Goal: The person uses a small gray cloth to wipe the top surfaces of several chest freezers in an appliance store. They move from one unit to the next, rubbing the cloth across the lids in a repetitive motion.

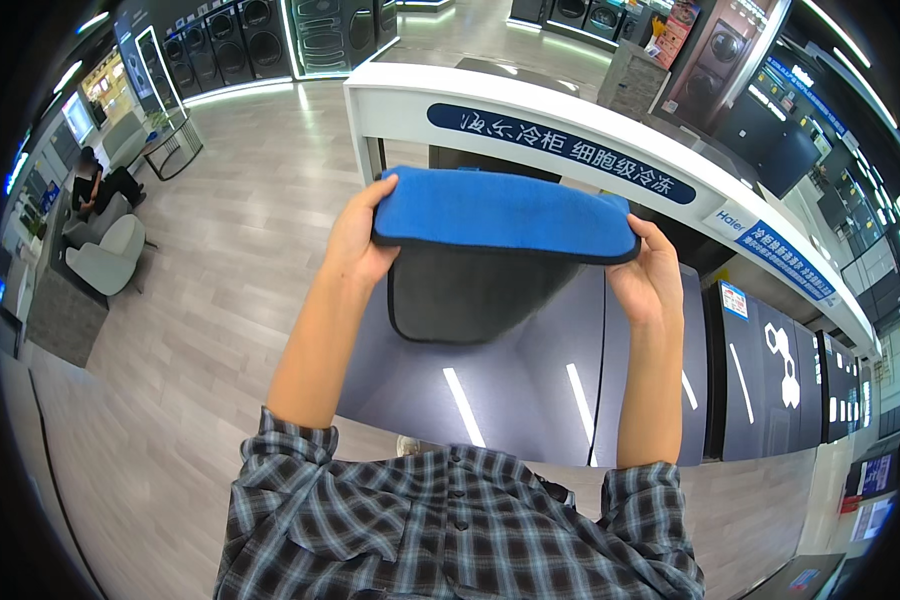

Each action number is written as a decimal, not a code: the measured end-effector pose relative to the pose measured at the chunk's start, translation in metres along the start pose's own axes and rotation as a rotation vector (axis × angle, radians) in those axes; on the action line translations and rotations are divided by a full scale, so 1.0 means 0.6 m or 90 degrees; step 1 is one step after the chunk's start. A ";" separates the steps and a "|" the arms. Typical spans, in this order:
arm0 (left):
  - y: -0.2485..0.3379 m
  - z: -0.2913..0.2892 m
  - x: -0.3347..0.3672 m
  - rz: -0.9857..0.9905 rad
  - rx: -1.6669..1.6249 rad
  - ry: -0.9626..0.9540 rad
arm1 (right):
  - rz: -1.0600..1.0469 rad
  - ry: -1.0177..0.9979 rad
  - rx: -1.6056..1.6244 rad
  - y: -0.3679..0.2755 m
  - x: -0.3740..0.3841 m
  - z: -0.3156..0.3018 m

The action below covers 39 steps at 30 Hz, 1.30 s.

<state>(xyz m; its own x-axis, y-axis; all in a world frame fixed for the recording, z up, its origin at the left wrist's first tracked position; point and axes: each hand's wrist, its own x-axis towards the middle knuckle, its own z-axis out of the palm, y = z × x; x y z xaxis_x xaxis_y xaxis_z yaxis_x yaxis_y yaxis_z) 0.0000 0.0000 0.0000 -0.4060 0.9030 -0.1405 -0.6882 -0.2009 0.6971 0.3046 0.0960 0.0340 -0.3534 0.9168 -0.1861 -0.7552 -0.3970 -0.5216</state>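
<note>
left hand (362,235) and right hand (650,278) hold blue-grey cloth (500,212) above closed chest freezer (515,400).

Most fingers of my left hand (358,238) and right hand (648,278) hidden behind blue-and-grey cloth (510,212). Cloth also blocks part of glossy dark panel (515,400). My plaid shirt (450,535) cut off by lower edge. Seated person (98,192): face blurred. Far-right screen (876,474) too small to read.

One cloth (505,210), one seated person (92,187)
</note>
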 end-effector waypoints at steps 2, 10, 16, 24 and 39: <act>0.022 0.027 0.002 0.033 0.011 0.040 | -0.029 -0.034 0.013 -0.003 0.003 0.014; -0.032 0.002 -0.147 0.053 0.101 -0.010 | -0.064 -0.122 -0.163 0.032 -0.165 -0.041; -0.199 -0.196 -0.243 -0.170 0.132 0.091 | 0.099 0.116 -0.189 0.100 -0.232 -0.248; -0.229 -0.236 -0.328 -0.204 0.073 0.215 | 0.139 0.261 -0.154 0.129 -0.280 -0.316; -0.221 -0.193 0.000 -0.278 -0.391 0.181 | 0.126 0.222 0.007 0.107 0.020 -0.307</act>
<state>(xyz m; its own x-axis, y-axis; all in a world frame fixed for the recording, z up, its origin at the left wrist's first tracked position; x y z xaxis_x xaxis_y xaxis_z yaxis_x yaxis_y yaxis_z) 0.0219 -0.0174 -0.1737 -0.1054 0.8333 -0.5427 -0.9942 -0.1002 0.0391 0.3535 0.0894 -0.1549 -0.2850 0.7820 -0.5543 -0.6982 -0.5656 -0.4389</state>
